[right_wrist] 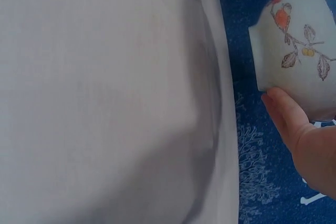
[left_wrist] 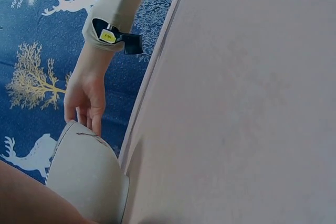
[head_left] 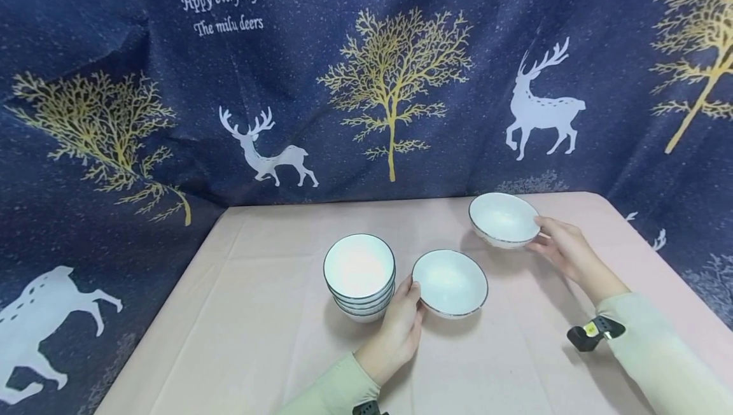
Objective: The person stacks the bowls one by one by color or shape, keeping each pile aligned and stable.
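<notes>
In the head view my right hand (head_left: 564,249) grips the right side of a white bowl (head_left: 504,219) with a dark rim, thumb at the rim and fingers underneath. That bowl is held up off the table, and the right wrist view shows its painted bird and leaves (right_wrist: 304,51) above the fingers of my right hand (right_wrist: 310,145). My left hand (head_left: 399,326) pinches the left edge of a second white bowl (head_left: 450,282); whether its base touches the table cannot be told. Just left of this hand stands a stack of several matching bowls (head_left: 359,268).
A pale pink cloth (head_left: 246,326) covers the table. Behind it hangs a dark blue curtain (head_left: 446,167) printed with deer and golden trees. Black devices are strapped to both wrists, one of them on the right sleeve (head_left: 647,332).
</notes>
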A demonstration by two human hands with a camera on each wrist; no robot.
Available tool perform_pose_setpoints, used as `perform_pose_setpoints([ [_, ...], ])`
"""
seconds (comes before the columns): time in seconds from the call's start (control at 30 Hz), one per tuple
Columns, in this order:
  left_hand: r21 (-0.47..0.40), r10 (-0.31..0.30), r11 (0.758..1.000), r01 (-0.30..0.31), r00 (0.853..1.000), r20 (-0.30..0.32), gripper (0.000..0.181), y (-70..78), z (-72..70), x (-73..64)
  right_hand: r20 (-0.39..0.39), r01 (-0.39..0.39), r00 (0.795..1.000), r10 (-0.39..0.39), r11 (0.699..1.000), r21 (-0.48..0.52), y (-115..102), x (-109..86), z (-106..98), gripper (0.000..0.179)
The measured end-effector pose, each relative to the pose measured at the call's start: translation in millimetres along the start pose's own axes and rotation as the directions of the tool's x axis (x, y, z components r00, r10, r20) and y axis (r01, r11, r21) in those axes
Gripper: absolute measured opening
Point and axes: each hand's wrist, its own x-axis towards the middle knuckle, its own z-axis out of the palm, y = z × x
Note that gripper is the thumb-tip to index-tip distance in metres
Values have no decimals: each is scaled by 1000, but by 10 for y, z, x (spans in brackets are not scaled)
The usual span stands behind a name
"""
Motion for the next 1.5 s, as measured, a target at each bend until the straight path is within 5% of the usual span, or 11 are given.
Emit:
perform_pose_setpoints([
  [0.23, 0, 4, 1000, -4, 1000, -6, 55, -1, 6, 19, 53, 59, 997, -54, 994, -96, -18, -16, 54, 19],
  [0.57, 0, 2, 1000, -2, 1000, 5, 56, 35, 7, 28, 112, 85, 991, -80, 995, -44, -64, -29, 175, 26],
  [1.5, 3, -22, 1000, 22, 1000, 18, 55, 30, 9, -15, 159, 28, 987, -6, 990, -136, -56, -168, 508, 21],
])
